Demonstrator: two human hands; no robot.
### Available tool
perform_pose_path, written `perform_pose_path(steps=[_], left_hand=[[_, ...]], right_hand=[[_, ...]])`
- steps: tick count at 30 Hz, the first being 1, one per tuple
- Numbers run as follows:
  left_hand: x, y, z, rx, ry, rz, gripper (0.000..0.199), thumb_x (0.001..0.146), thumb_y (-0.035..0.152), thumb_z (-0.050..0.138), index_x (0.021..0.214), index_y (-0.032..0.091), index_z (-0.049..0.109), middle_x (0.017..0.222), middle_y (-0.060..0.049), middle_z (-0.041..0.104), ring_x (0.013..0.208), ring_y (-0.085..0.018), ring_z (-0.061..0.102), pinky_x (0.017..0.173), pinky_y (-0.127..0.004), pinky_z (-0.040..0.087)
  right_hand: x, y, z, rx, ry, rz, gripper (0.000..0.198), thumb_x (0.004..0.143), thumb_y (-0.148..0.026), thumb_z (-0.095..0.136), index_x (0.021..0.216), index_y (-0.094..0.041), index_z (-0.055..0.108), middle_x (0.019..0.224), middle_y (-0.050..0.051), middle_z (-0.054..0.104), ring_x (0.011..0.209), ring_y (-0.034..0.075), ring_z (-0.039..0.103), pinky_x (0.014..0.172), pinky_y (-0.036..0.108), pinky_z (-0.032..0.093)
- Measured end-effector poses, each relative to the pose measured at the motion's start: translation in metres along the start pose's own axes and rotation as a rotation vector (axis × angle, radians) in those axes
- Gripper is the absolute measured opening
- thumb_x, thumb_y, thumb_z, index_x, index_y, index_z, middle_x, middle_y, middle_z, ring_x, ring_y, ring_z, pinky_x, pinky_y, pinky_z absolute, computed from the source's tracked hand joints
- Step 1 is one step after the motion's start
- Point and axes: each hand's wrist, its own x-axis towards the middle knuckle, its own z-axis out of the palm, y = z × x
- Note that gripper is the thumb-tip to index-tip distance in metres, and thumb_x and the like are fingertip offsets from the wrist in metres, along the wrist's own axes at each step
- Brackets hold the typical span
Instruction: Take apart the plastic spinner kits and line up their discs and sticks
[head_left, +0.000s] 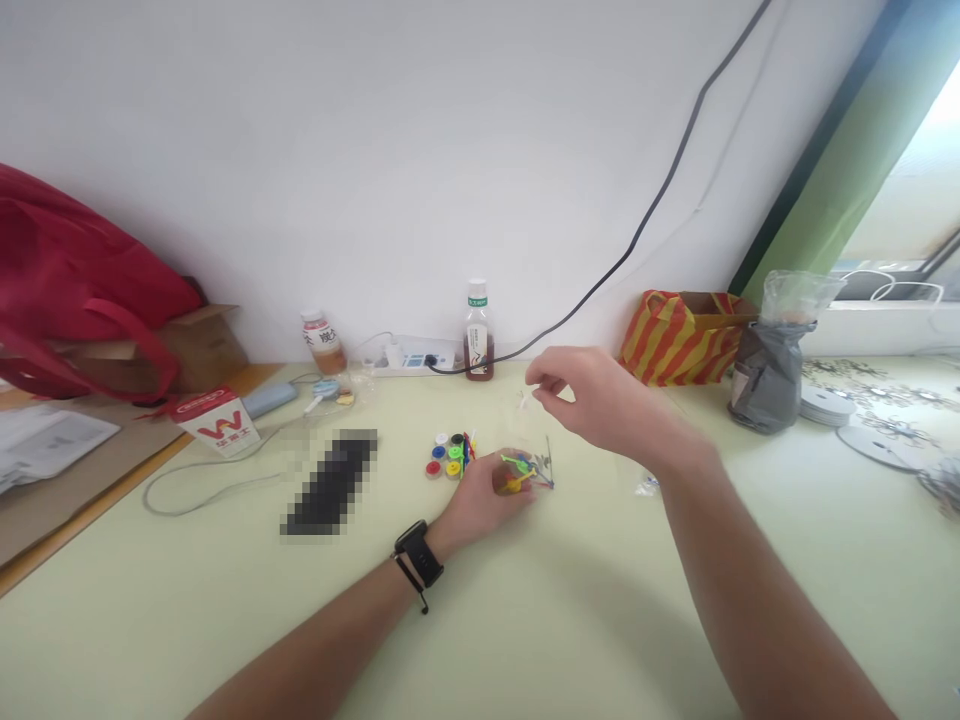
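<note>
Head view: the left hand (481, 498) grips one multicoloured openwork plastic assembly (516, 464), right of six round coloured plastic discs (455, 453) on the pale-green table (555, 620). Farther, the right hand (600, 405) has curled fingers, their grip indeterminable. Two labelled plastic bottles (477, 345) stand far.

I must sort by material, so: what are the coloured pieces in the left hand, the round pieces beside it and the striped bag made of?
Coloured pieces: probably plastic, from even, bright colours; too blurred to judge finish.
Round pieces: likely hard plastic, seemingly smooth, from uniform colours and neat shape.
Striped bag: perhaps slightly glossy plastic film, from its creases; coated paper is possible.
</note>
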Motion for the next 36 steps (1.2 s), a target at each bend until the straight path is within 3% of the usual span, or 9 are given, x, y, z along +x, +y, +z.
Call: perform_pose_path(steps=[3,7,12,19,26,31,36], left_hand=[[0.001,0.001,0.000,0.010,0.034,0.015,0.039,0.077,0.027,0.082,0.112,0.019,0.069,0.091,-0.006,0.077,0.088,-0.024,0.073,0.081,-0.036,0.058],[0.002,0.004,0.000,0.065,0.097,0.010,0.020,0.076,0.024,0.081,0.089,0.020,0.066,0.084,-0.004,0.074,0.079,-0.022,0.069,0.074,-0.034,0.056],[0.002,0.002,0.000,0.130,0.126,-0.002,0.022,0.074,0.030,0.081,0.080,0.020,0.063,0.074,-0.002,0.069,0.071,-0.020,0.064,0.062,-0.031,0.050],[0.002,-0.001,0.002,0.165,0.119,0.016,0.018,0.076,0.027,0.077,0.090,0.019,0.069,0.082,-0.004,0.073,0.073,-0.021,0.064,0.063,-0.032,0.051],[0.000,0.006,0.002,0.070,0.082,0.045,0.027,0.085,0.036,0.077,0.107,0.021,0.073,0.100,-0.006,0.077,0.099,-0.027,0.072,0.087,-0.038,0.057],[0.000,0.002,0.002,-0.001,0.103,0.043,0.051,0.083,0.035,0.081,0.130,0.022,0.066,0.123,-0.010,0.074,0.113,-0.027,0.070,0.098,-0.039,0.055],[-0.001,0.009,0.002,0.032,0.091,0.026,0.053,0.082,0.033,0.081,0.131,0.020,0.066,0.118,-0.010,0.075,0.110,-0.028,0.071,0.095,-0.039,0.057]], right_hand=[[0.000,-0.004,0.006,0.007,-0.084,-0.014,0.013,0.092,-0.020,0.055,0.090,-0.022,0.067,0.087,0.007,0.068,0.084,0.023,0.063,0.071,0.032,0.045],[0.002,-0.006,0.011,0.028,-0.213,-0.014,0.013,0.092,-0.019,0.056,0.083,-0.022,0.065,0.081,0.004,0.067,0.078,0.020,0.060,0.069,0.030,0.041],[0.004,-0.005,0.019,0.069,-0.302,-0.014,0.015,0.092,-0.019,0.052,0.081,-0.021,0.063,0.078,0.001,0.066,0.069,0.015,0.055,0.063,0.028,0.037],[0.005,-0.005,0.025,0.161,-0.410,-0.050,0.015,0.093,-0.019,0.054,0.091,-0.022,0.069,0.090,0.003,0.073,0.080,0.018,0.064,0.070,0.029,0.045],[0.004,-0.001,0.007,0.235,-0.361,-0.115,0.019,0.098,-0.025,0.055,0.105,-0.024,0.073,0.104,0.004,0.075,0.094,0.020,0.067,0.077,0.030,0.050],[0.001,0.010,0.006,0.084,-0.236,-0.013,0.021,0.097,-0.023,0.052,0.101,-0.024,0.073,0.101,0.005,0.073,0.091,0.022,0.064,0.077,0.032,0.048],[-0.001,0.014,0.015,-0.113,-0.240,0.021,0.019,0.096,-0.028,0.057,0.087,-0.022,0.073,0.103,0.007,0.065,0.094,0.023,0.062,0.079,0.035,0.047]])
